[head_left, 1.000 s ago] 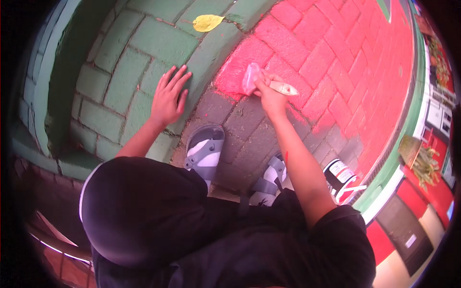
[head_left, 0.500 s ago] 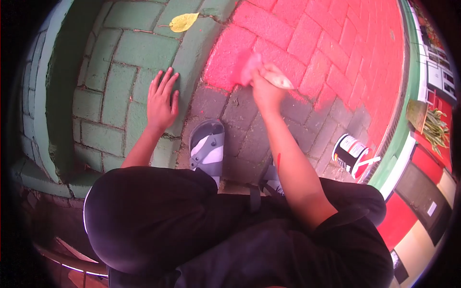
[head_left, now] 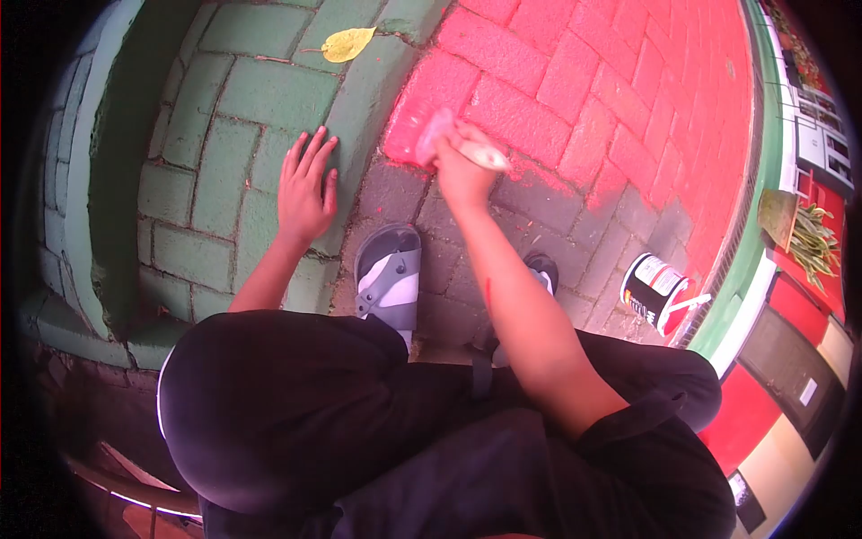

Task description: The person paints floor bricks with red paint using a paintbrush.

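Closed around the handle of a paintbrush (head_left: pixel 489 158), my right hand (head_left: pixel 465 175) is over the paving. The bristle end, blurred, rests on wet red paint near the boundary with the green kerb (head_left: pixel 364 108). Red-painted pavers (head_left: pixel 539 99) spread ahead and to the right, while bare grey pavers (head_left: pixel 453 238) lie nearer my feet. My left hand (head_left: pixel 307 189) lies flat on the green-painted pavers (head_left: pixel 224 171), fingers stretched out, holding nothing. A smear of red paint marks my right forearm.
A paint can (head_left: pixel 660 292) with a white stick in it stands at the right on grey pavers. A yellow leaf (head_left: pixel 347 44) lies on the green paving. My sandalled foot (head_left: pixel 389 278) is on the grey pavers. A potted plant (head_left: pixel 808 235) sits at far right.
My right hand has moved left with the paintbrush, toward the green kerb, and slightly nearer to me. My left hand stays in place. More of my right foot now shows.
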`<state>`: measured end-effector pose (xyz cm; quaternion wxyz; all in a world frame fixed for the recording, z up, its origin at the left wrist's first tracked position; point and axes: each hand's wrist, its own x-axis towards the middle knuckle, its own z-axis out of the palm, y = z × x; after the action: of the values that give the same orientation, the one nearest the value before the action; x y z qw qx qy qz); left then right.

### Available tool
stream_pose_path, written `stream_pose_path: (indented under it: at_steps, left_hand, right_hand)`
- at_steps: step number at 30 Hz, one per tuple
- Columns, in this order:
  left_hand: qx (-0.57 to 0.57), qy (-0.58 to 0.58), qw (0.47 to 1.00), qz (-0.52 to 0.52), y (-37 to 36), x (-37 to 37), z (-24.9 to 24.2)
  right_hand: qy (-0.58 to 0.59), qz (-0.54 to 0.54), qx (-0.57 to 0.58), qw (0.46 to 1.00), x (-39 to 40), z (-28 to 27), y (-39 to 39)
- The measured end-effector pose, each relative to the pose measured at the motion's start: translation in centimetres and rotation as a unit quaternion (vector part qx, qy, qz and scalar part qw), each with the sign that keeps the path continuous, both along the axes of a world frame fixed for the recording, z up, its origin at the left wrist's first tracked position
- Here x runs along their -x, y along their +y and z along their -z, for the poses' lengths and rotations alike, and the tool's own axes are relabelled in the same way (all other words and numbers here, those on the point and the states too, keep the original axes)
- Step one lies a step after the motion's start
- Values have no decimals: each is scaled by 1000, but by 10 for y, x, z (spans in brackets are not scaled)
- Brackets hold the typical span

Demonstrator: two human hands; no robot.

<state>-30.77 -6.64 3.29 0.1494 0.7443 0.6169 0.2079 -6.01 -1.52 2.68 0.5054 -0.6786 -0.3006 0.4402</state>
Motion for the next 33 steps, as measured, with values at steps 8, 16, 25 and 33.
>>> stream_pose_path:
  at_steps: [8, 16, 25, 33]
  left_hand:
    - [13, -8, 1000, -4, -1, -2, -5]
    - [24, -5, 1000, -13, 0, -2, -10]
    - [36, -15, 999, -6, 2, -1, -11]
    - [35, -17, 999, -5, 2, 0, -12]
  right_hand:
    - [-82, -41, 5, 996, 26, -36, 7]
    - [-79, -2, -28, 996, 1, -65, 65]
    - [44, 28, -39, 998, -10, -53, 115]
    - [19, 31, -15, 999, -20, -51, 124]
